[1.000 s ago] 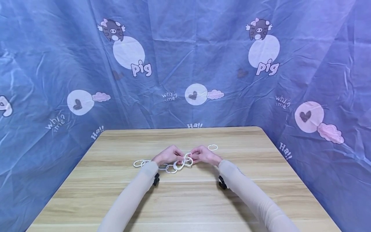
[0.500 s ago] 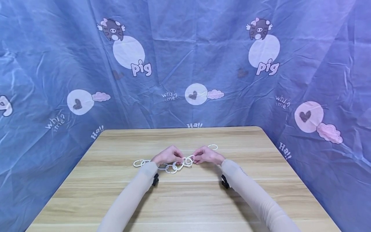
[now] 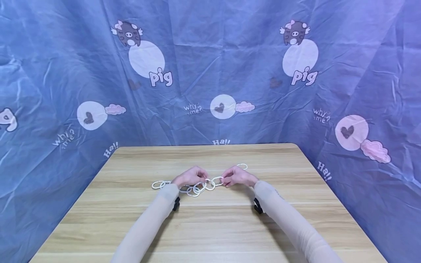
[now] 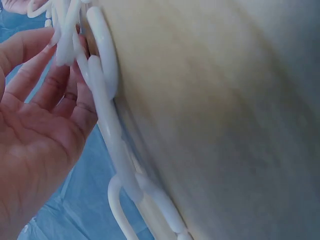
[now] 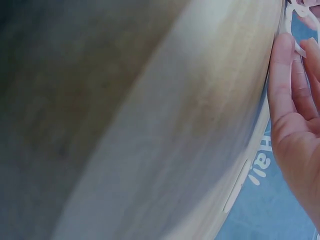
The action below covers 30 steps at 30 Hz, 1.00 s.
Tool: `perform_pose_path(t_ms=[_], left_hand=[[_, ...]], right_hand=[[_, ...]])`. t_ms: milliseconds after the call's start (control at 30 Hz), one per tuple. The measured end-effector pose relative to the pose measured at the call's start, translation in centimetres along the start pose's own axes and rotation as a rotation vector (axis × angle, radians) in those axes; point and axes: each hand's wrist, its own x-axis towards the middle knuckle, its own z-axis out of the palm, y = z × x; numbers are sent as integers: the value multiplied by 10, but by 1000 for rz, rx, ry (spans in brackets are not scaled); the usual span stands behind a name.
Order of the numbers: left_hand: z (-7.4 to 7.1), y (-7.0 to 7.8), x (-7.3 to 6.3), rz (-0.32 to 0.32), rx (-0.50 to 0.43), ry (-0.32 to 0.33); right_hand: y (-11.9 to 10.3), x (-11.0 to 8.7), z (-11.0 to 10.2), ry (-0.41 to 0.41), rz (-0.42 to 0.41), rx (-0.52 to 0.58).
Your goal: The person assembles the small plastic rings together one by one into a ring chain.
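Note:
A chain of white plastic oval links [image 4: 111, 130] runs across the wooden table, passing under my left wrist. My left hand [image 3: 191, 176] pinches a link near the chain's right part between thumb and fingertips; in the left wrist view several links bunch at those fingertips. My right hand [image 3: 239, 176] pinches the rightmost link [image 3: 213, 179] at its right side, and that link joins the one beside it. In the right wrist view, only part of the held link [image 5: 288, 20] shows above the fingers. A separate white link [image 3: 242, 164] lies just behind the right hand.
The wooden table [image 3: 210, 226] has its far edge close to a blue printed cloth [image 3: 197, 73] that hangs behind and on both sides. The chain's left end link [image 3: 152, 185] lies left of the left wrist.
My right hand has moved a little right, drawing the end link with it. The last links, bunched together before, now lie stretched out in a row. The left hand has stayed nearly still.

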Motion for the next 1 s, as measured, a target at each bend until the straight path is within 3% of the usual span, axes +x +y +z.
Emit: perform_pose_path(t_ms=[333,500,833,1000], left_hand=[[4,13,2,-46,85,-69],[7,17,3,-17,102,-101],[7,12,8,32,177,-94],[6,9,8,48,154,-102]], right_hand=[[-1,-1,-2,-4,-3,17],[-2,0,1,-4,-11,30],[-4,0,3,0,-18,40],[-2,-3,-1,-2,-28,6]])
